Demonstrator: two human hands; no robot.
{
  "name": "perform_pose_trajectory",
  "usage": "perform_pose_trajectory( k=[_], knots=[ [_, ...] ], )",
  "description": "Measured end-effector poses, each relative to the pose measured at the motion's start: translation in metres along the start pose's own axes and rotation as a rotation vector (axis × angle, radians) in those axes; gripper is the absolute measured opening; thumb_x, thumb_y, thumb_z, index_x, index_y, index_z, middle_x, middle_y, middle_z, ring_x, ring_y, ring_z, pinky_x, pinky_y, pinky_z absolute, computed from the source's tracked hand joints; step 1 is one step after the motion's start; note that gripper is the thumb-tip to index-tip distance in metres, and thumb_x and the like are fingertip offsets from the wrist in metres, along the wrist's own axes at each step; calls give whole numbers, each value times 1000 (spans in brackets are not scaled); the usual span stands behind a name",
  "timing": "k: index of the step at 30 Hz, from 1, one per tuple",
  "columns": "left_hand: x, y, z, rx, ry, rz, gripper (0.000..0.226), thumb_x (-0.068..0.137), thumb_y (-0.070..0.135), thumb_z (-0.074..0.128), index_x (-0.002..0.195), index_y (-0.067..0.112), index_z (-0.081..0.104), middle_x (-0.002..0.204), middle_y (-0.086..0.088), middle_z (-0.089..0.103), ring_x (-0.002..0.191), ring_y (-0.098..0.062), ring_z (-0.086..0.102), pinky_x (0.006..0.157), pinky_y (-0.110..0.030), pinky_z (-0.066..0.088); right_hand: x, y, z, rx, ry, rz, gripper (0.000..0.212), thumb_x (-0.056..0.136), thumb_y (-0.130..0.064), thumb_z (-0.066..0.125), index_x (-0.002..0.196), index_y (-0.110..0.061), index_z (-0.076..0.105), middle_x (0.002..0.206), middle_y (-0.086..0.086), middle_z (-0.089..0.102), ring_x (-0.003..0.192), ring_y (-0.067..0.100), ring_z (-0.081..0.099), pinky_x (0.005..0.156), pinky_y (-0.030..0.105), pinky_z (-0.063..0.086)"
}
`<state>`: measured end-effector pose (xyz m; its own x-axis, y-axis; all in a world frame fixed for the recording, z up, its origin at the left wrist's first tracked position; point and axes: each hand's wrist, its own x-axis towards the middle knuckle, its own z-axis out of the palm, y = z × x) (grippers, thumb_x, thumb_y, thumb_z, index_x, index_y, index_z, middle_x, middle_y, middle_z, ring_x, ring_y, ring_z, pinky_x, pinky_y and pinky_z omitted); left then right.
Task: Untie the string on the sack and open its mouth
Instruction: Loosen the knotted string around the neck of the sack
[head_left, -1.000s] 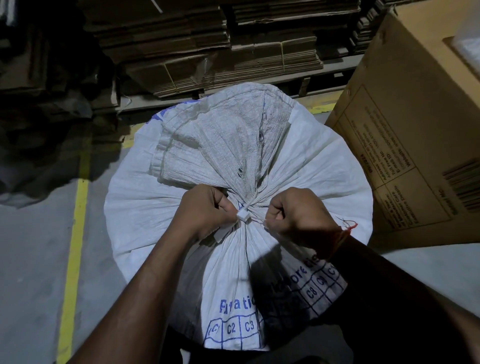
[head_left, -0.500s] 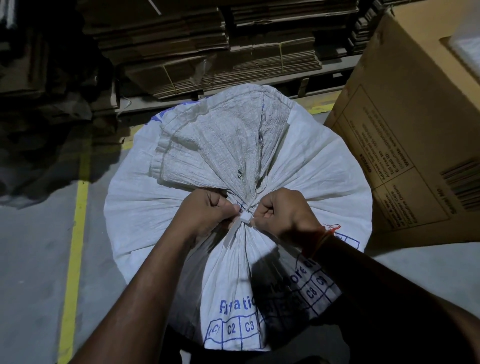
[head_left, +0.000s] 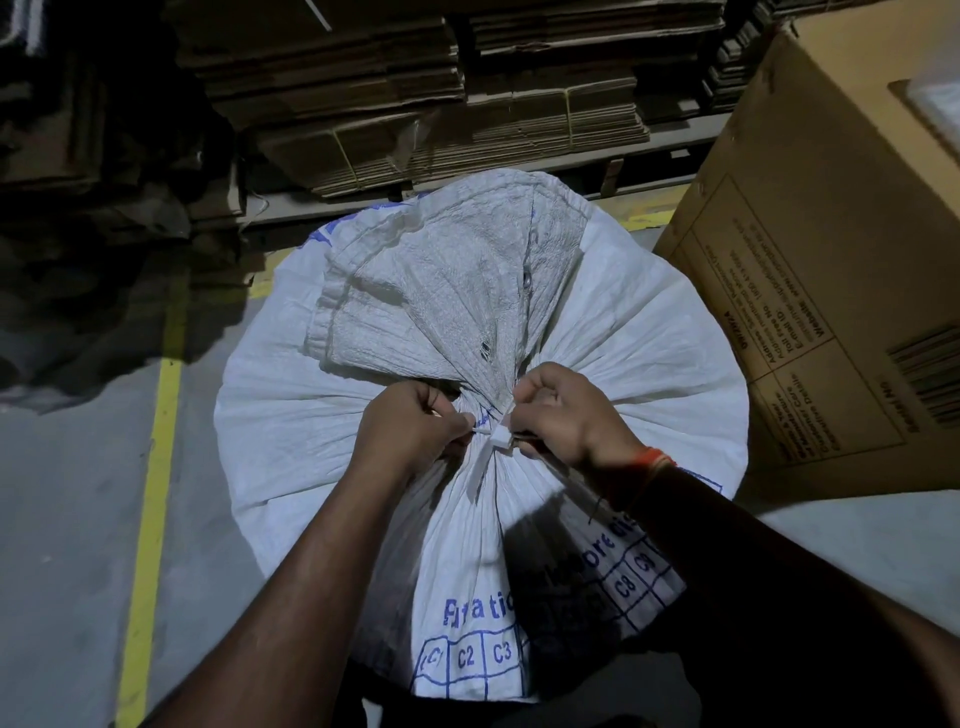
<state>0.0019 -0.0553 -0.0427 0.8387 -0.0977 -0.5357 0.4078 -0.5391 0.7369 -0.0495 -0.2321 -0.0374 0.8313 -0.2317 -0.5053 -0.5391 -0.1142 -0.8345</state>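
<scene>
A full white woven sack (head_left: 639, 358) with blue print stands upright on the floor below me. Its mouth is gathered into a neck, and the loose top flap (head_left: 431, 291) lies folded away from me. A white string (head_left: 500, 435) with a small knot binds the neck, one flat tail hanging toward me. My left hand (head_left: 410, 434) is closed on the string just left of the knot. My right hand (head_left: 566, 413) pinches the string on the knot's right side, an orange thread around its wrist.
A big cardboard box (head_left: 831, 291) stands against the sack's right side. Stacks of flattened cartons (head_left: 441, 104) on a low rack fill the far side. A yellow line (head_left: 148, 519) runs along the grey concrete floor on the left.
My right hand has slid left along the neck until it reaches the knot. My left hand has stayed at the knot's left side. The sack has not moved.
</scene>
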Motion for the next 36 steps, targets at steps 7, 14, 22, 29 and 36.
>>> perform_pose_trajectory(
  k=[7,14,22,29,36],
  knots=[
    [1,0,1,-86,-38,-20,26,59,30,87,65,11,70,72,-16,79,77,-39,80,87,-59,63,1,7,6,139,60,55,24,83,-11,81,71,-12,61,60,3,59,46,12,52,44,22,44],
    [1,-1,-4,-66,-6,-11,19,73,18,87,64,10,73,70,-16,78,63,-27,70,70,-41,57,5,6,2,222,78,115,16,77,1,77,77,-7,63,66,10,60,35,12,51,37,17,39],
    [5,-6,-14,37,59,59,10,65,23,84,75,24,79,75,0,81,77,-26,79,87,-45,64,8,8,-21,271,154,67,9,80,-7,73,87,-3,75,72,18,62,56,26,47,38,19,38],
    [-41,-4,-15,557,341,245,20,93,35,67,111,32,75,100,-1,79,97,-28,72,74,-33,49,-27,2,-38,253,222,-16,10,87,-1,72,82,-6,79,71,8,68,51,6,57,41,16,45],
    [-94,12,3,555,432,770,28,90,20,69,117,19,73,122,-4,68,111,-28,64,92,-35,51,-72,13,-48,163,287,-92,14,84,-7,74,72,-12,80,69,12,74,62,18,62,53,28,52]
  ],
)
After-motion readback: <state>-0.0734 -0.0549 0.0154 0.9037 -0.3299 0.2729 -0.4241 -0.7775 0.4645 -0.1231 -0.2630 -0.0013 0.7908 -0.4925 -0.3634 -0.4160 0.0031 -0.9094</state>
